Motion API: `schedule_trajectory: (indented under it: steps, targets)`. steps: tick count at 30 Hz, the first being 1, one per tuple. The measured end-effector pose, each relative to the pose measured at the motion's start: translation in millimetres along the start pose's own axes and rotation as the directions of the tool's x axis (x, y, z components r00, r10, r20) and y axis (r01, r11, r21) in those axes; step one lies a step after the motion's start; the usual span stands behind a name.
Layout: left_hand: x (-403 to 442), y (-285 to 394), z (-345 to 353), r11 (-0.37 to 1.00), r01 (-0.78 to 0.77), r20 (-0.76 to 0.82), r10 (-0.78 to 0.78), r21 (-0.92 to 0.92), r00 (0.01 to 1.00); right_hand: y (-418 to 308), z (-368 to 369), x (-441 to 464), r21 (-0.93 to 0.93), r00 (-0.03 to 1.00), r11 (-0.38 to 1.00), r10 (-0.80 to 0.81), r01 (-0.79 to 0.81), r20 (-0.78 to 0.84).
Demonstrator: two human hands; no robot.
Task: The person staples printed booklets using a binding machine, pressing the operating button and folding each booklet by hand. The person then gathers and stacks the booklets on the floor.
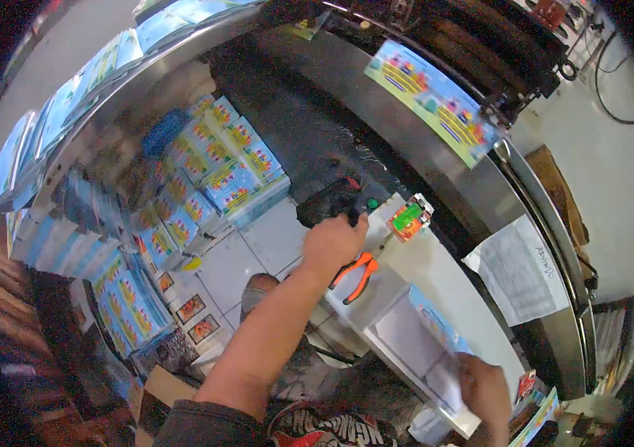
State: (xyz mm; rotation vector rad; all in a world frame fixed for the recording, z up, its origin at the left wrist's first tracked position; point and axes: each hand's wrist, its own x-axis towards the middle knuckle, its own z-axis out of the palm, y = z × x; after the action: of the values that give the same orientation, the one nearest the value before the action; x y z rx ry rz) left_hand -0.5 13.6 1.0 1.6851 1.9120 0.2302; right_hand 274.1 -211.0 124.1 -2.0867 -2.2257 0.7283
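My left hand (335, 246) reaches to the far end of the white table (451, 276), its fingers closed at a dark object with a green spot (371, 203); what they grip is not clear. Orange-handled pliers (356, 278) lie just below that hand. Beside it sits a small orange and green box (406, 222). My right hand (484, 387) is closed at the near end of a stack of printed sheets (406, 335), touching its right edge. A blue printed sheet (436, 320) stands partly raised along the stack.
Stacks of colourful printed booklets (235, 182) stand on the tiled floor at the left. A printed sheet (436, 100) lies on the machine at the upper right. A handwritten paper (522, 272) hangs at the right. A shoe (257, 287) shows below the left forearm.
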Motion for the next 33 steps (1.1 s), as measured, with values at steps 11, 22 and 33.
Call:
schedule_trajectory:
  steps: [11, 22, 33]
  targets:
    - [2.5, -2.2, 7.6, 0.999, -0.043, -0.065, 0.041, -0.019, 0.997, 101.5, -150.6, 81.1, -0.226, 0.410, 0.962, -0.148, -0.150, -0.900]
    - [5.5, -4.6, 11.3, 0.999, -0.045, -0.079, 0.043, -0.025, 0.996, 59.7, -26.1, 77.9, -0.146, 0.965, 0.975, 0.131, -0.167, -0.226]
    - [4.5, -2.1, 12.2, 0.998, -0.043, -0.083, 0.046, 0.040, 0.995, 7.2, 35.3, 8.7, -0.207, 0.996, 0.974, -0.088, 0.092, 0.028]
